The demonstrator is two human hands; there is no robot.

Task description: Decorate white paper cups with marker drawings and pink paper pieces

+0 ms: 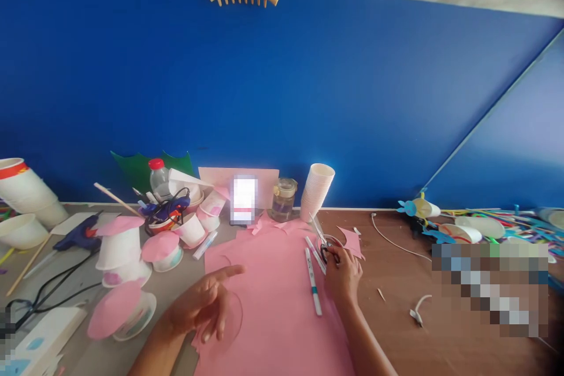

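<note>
A large pink paper sheet lies on the table in front of me. My left hand hovers over its left edge, fingers loosely spread, holding nothing. My right hand rests at the sheet's right side, fingers closed round the handles of a pair of scissors, whose blades point away from me. Two white marker pens lie on the sheet just left of that hand. A small pink paper cut-off sits beside the scissors.
White paper cups with pink paper lids crowd the left side, beside a glue gun with its cable. A stack of cups, a glass jar and a phone stand by the blue wall. Craft scraps litter the right.
</note>
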